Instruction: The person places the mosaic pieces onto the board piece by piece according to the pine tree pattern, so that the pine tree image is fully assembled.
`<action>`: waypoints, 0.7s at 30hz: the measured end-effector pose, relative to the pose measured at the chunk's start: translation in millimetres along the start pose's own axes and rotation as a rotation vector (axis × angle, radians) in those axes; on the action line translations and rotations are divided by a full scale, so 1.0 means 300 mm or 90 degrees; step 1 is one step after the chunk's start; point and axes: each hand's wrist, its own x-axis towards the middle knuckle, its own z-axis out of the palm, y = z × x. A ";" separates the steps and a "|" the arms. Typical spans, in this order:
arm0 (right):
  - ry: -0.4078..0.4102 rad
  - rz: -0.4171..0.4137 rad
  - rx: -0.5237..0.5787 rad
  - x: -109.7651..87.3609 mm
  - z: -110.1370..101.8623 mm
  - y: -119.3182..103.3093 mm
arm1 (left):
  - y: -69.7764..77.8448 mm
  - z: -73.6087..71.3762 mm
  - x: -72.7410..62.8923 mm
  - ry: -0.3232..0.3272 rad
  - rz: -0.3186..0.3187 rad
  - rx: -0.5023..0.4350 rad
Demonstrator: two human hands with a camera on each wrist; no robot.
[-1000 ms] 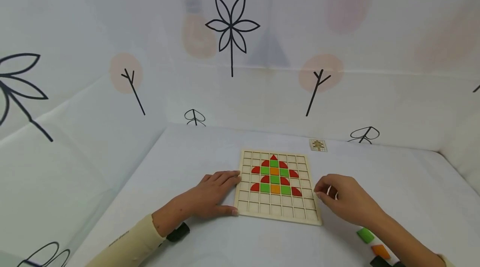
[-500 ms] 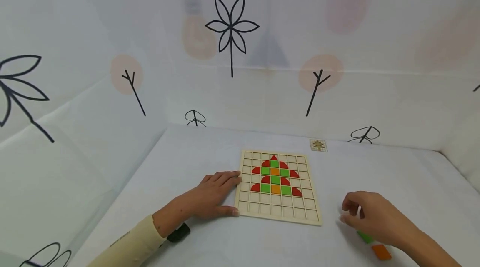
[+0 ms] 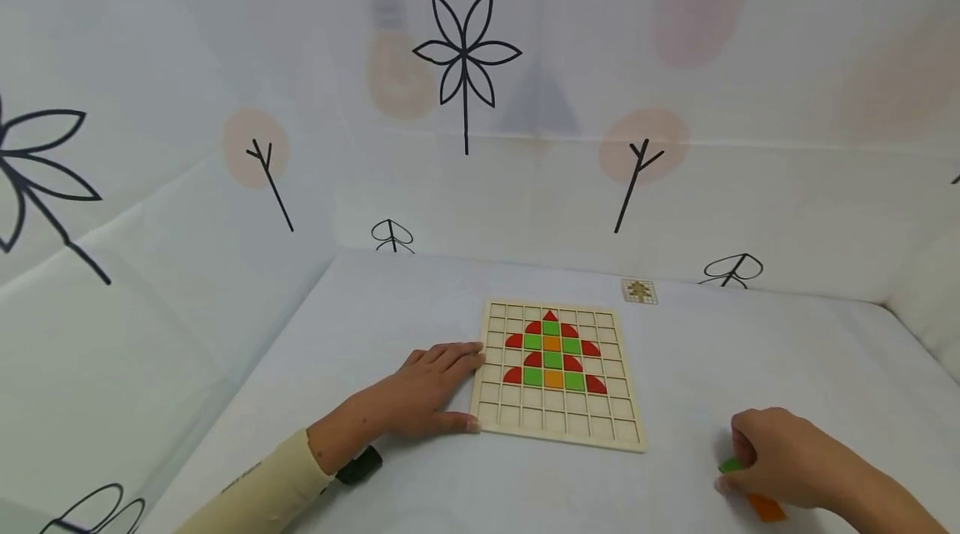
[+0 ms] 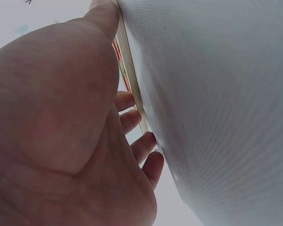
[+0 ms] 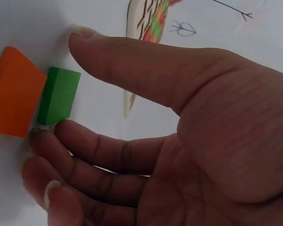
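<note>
A pale wooden grid board [image 3: 510, 416] lies on the white-covered table, with red, green and orange pieces set in a tree shape [image 3: 552, 361]. My left hand [image 3: 420, 391] rests at its left edge, fingers spread and thumb near the front corner. In the left wrist view, the fingertips touch the board's edge [image 4: 128, 66]. Right of the board, my right hand [image 3: 795, 459] reaches down over a green square block [image 5: 60, 95]. Thumb and index finger stand apart on either side of this block, the index fingertip close to it. Beside it lies an orange square block [image 5: 16, 94], partly covered by the hand in the head view.
A small card with a tree picture [image 3: 639, 291] lies behind the board, near the back of the table. White cloth walls [image 3: 525, 201] with plant drawings stand around the table. A dark wrist device [image 3: 360, 466] shows under the left sleeve.
My right hand has moved from the board's right edge, right and toward me, down to the green and orange blocks. My left hand and the board have stayed in place.
</note>
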 end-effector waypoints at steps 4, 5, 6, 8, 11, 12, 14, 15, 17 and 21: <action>-0.010 -0.012 0.001 0.012 0.002 0.012 | -0.003 0.003 0.002 0.002 0.004 0.002; -0.007 -0.022 0.000 0.014 0.002 0.017 | -0.002 0.001 0.001 0.001 0.004 0.000; -0.004 -0.031 -0.001 0.015 0.003 0.020 | -0.001 -0.001 0.001 0.001 0.004 -0.002; -0.001 -0.047 0.001 0.014 0.002 0.024 | 0.003 -0.006 0.000 0.000 0.005 -0.006; 0.009 -0.079 0.004 0.015 -0.001 0.030 | 0.008 -0.012 -0.002 -0.002 0.002 -0.012; 0.013 -0.092 0.005 0.016 -0.001 0.032 | 0.008 -0.013 -0.003 -0.002 0.003 -0.013; 0.018 -0.106 0.008 0.021 -0.003 0.033 | 0.010 -0.014 -0.003 -0.002 0.002 -0.014; 0.017 -0.111 0.011 0.025 -0.003 0.033 | 0.010 -0.014 -0.004 -0.002 0.003 -0.013; 0.011 -0.114 0.017 0.031 -0.003 0.029 | 0.009 -0.013 -0.004 -0.001 0.004 -0.012; -0.024 -0.064 0.037 0.047 -0.009 0.003 | 0.008 -0.013 -0.004 -0.002 0.004 -0.008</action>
